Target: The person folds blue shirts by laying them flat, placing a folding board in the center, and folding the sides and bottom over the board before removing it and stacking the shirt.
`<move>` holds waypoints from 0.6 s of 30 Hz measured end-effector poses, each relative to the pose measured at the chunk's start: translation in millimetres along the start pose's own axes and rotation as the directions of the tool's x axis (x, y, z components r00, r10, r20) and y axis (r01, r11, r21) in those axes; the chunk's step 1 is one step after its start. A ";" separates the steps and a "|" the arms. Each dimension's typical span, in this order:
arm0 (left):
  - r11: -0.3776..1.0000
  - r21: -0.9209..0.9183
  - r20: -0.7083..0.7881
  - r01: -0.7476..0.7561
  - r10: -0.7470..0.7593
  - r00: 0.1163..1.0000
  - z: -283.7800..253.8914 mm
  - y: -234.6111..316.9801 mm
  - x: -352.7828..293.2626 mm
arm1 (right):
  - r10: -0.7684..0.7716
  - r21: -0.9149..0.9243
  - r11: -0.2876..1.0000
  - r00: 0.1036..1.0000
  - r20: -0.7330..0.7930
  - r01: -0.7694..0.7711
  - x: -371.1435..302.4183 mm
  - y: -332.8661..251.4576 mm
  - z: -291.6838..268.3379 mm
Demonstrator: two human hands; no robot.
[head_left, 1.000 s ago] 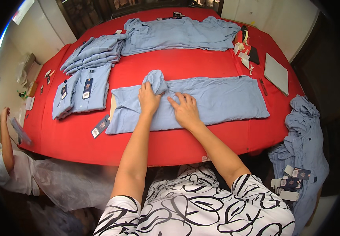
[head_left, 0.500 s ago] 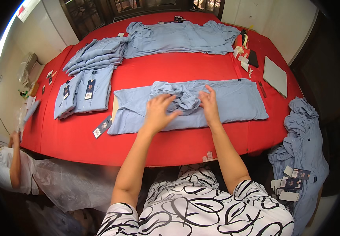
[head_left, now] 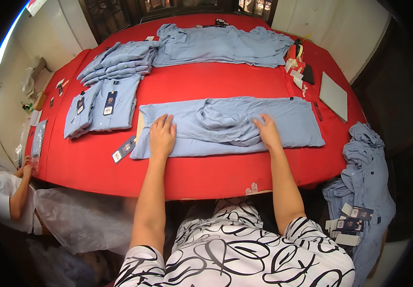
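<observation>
A light-blue shirt (head_left: pixel 292 124), folded into a long strip, lies crosswise on the red table in front of me. A loose part of it, probably a sleeve, is bunched over its middle. Flat on the cloth near its left end rests my left hand (head_left: pixel 162 136), fingers stretched out. At the right side of the bunched part, my right hand (head_left: pixel 268 131) touches the cloth with thumb and fingers apart, slightly blurred. A cream board (head_left: pixel 140 125) shows at the shirt's left edge. Beside that end lies a dark-blue and white hang tag (head_left: pixel 124 149).
Folded shirts with tags (head_left: pixel 102 107) and a shirt stack (head_left: pixel 115 62) stand left on the red tablecloth (head_left: pixel 187 83). More shirts (head_left: pixel 225 45) lie at the back. A grey-white panel (head_left: pixel 334 95) is at right, hanging shirts (head_left: pixel 366 167) lower right. A co-worker (head_left: pixel 13 198) handles a clear bag at far left.
My left hand has moved left and down onto the shirt's left part. The right hand has shifted slightly right and lower. The bunched cloth is now spread flatter. The co-worker's blue packet now lies down.
</observation>
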State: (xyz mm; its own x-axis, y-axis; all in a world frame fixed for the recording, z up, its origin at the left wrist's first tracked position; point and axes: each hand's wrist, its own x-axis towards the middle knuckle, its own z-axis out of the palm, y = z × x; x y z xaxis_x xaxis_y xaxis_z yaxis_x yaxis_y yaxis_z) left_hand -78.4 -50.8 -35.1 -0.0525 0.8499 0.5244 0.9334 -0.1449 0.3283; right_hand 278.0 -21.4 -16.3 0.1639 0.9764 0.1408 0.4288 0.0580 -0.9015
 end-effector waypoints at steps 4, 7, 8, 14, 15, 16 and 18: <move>0.988 0.151 -0.035 -0.013 0.019 0.999 -1.6 -1.8 -4.3 | -0.096 0.130 0.988 0.990 0.100 0.083 -0.8 2.4 -6.4; 0.978 0.207 -0.088 -0.028 0.047 0.995 1.2 2.7 -1.4 | -0.221 0.107 0.971 0.974 0.047 0.215 11.8 13.7 -3.2; 0.976 0.217 -0.111 -0.030 0.055 0.992 3.7 2.8 0.0 | -0.253 -0.061 0.966 0.967 -0.015 0.252 10.3 16.2 -4.8; 0.926 -0.281 -0.078 -0.250 0.237 0.968 -26.3 58.6 19.3 | -0.578 -0.379 0.759 0.816 -0.019 0.529 -30.4 -36.0 8.8; 0.921 -0.282 -0.048 -0.268 0.266 0.963 -33.1 77.7 24.1 | -0.600 -0.373 0.725 0.797 0.072 0.579 -40.4 -44.4 14.9; 0.930 -0.264 0.059 -0.256 0.281 0.958 -29.9 77.9 30.2 | -0.623 -0.360 0.686 0.766 0.161 0.633 -52.0 -56.0 23.8; 0.943 -0.228 0.265 -0.241 0.299 0.917 -17.8 76.9 45.6 | -0.649 -0.337 0.634 0.716 0.257 0.696 -65.2 -55.2 27.7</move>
State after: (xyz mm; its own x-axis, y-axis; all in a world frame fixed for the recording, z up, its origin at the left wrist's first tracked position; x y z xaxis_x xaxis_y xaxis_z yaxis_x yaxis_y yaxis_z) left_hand -15.4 -32.3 28.0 0.3249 0.8703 0.3702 0.8122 -0.4573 0.3622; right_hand 219.0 -82.4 12.9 -0.3890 0.7152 0.5806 0.6856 0.6457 -0.3361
